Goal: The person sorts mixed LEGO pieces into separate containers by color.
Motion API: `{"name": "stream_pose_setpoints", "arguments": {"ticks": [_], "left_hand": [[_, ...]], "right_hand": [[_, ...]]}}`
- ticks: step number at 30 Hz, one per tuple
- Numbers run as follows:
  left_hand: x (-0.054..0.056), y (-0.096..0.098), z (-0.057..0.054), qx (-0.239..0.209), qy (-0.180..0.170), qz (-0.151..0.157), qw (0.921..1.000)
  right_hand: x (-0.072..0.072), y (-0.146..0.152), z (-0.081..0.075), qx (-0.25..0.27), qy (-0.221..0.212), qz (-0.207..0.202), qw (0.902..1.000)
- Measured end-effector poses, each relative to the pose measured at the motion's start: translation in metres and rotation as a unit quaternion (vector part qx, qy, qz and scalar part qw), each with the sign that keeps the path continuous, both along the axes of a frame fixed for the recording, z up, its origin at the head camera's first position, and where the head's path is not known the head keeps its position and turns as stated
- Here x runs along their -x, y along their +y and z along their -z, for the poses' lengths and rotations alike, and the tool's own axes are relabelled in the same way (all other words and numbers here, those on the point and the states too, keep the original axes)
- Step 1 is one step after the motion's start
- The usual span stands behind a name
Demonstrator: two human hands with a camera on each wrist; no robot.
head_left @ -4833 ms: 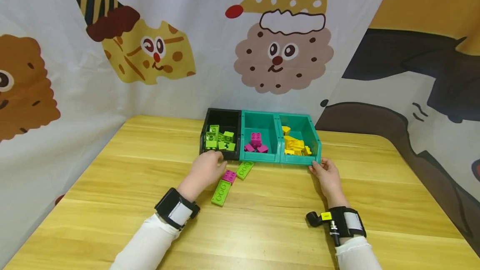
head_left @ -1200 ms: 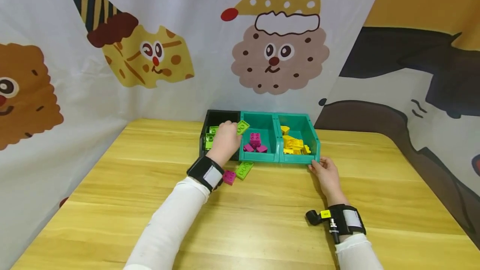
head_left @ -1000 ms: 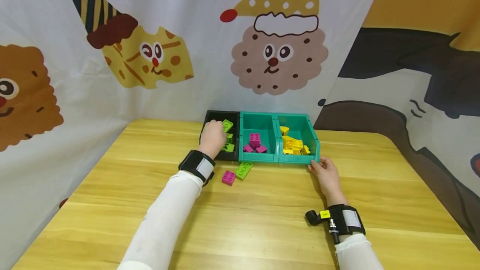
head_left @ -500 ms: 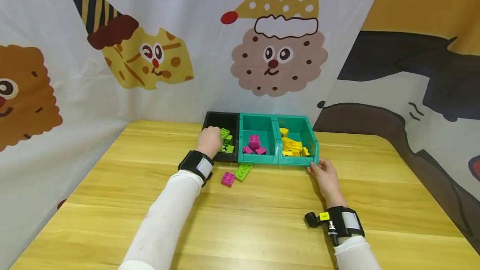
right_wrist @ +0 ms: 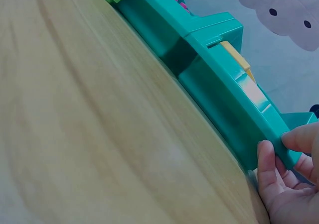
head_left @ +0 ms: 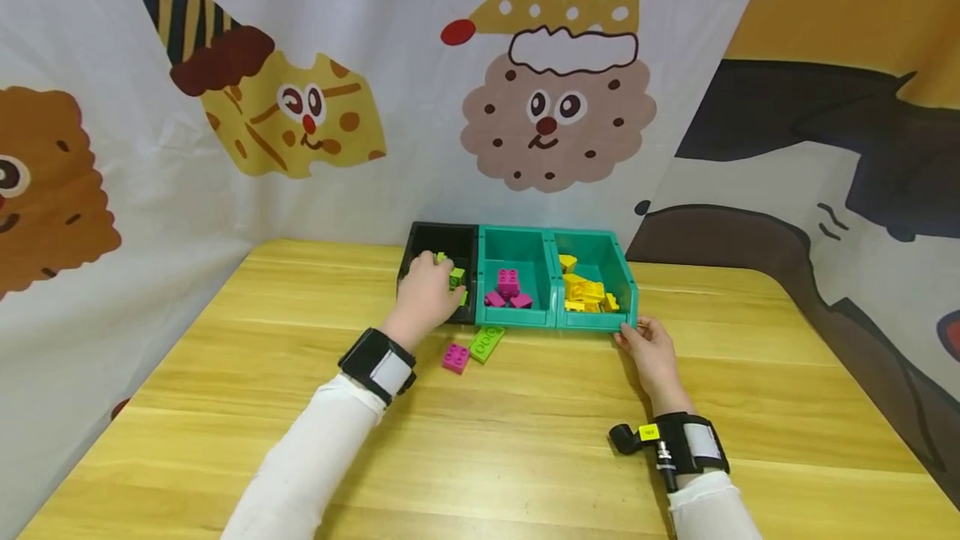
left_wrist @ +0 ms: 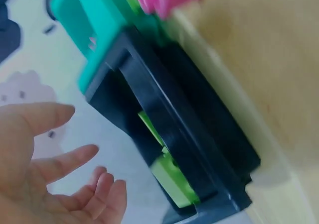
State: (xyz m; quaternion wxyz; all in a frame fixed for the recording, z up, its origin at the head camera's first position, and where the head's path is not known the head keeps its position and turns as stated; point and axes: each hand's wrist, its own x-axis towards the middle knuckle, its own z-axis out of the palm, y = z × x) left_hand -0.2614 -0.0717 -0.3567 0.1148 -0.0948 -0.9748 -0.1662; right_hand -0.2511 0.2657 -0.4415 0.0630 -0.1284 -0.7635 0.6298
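Note:
Over the front of the black bin [head_left: 442, 233] is my left hand [head_left: 423, 298]; in the left wrist view its fingers [left_wrist: 67, 163] are spread with nothing between them. Green toy bricks [left_wrist: 172, 179] lie in that bin, partly hidden by the hand. My right hand [head_left: 651, 361] pinches the front right corner of the right teal bin [right_wrist: 232, 102] between thumb and fingers. On the table in front of the bins lie a magenta brick [head_left: 456, 358] and a long green brick [head_left: 487, 343], close together.
The middle teal bin [head_left: 516, 237] contains several magenta bricks [head_left: 508, 282], and yellow bricks [head_left: 585, 288] lie in the right one. All three bins stand side by side on the wooden table [head_left: 525, 440], before a printed cloth [head_left: 420, 107].
My left hand picked up a long green brick from the table, carried it into the black bin and let go, then drew back slightly. The right hand kept its hold on the bin.

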Motion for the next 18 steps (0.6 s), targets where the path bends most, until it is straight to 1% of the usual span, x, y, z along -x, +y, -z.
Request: {"name": "stream_pose_setpoints", "arguments": {"ticks": [2,4,8,10,13,18], "left_hand": [[-0.012,0.002,0.003,-0.009,-0.005,0.024,0.9997],[-0.022,0.004,0.007,-0.019,-0.019,0.050,0.9984],[-0.037,0.008,0.018,-0.029,-0.053,0.087,0.9944],[-0.042,0.008,0.023,-0.026,-0.062,0.094,0.9933],[-0.047,0.008,0.030,-0.013,-0.072,0.095,0.9928],[-0.050,0.009,0.035,-0.008,-0.102,0.093,0.9903]], "right_hand": [[0.000,0.000,0.000,0.001,0.002,0.000,1.0000],[0.001,0.001,0.000,0.000,0.001,0.000,1.0000],[0.002,0.001,0.001,-0.001,-0.005,-0.004,1.0000],[0.002,0.001,0.001,-0.002,-0.007,-0.003,1.0000],[0.001,0.001,0.001,0.002,-0.004,-0.004,1.0000],[0.001,0.000,0.000,0.011,0.004,-0.006,0.9999]]}}
